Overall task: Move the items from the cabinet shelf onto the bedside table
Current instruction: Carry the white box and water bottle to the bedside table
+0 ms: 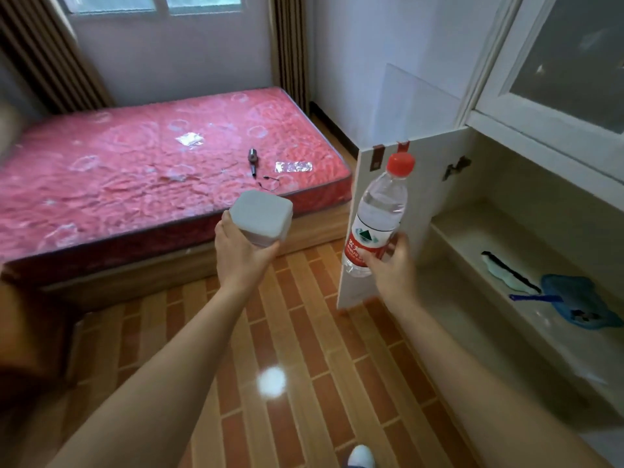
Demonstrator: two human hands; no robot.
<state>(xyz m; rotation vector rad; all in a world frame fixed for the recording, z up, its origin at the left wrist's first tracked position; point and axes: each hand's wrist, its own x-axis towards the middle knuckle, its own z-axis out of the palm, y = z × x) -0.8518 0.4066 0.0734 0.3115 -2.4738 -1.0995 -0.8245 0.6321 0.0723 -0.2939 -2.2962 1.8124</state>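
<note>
The only legible marking is on the water bottle (376, 217), held in the right hand (391, 265). Its label (366, 239) consists of a white upper band and a red lower band. The white band carries a dark green triangular mountain emblem. The red band carries white Chinese characters, partly covered by the fingers, and below them a line of small white Latin capitals, of which only a fragment resembling "NONGFU S" can be made out. No other text, number or sign can be read.
</note>
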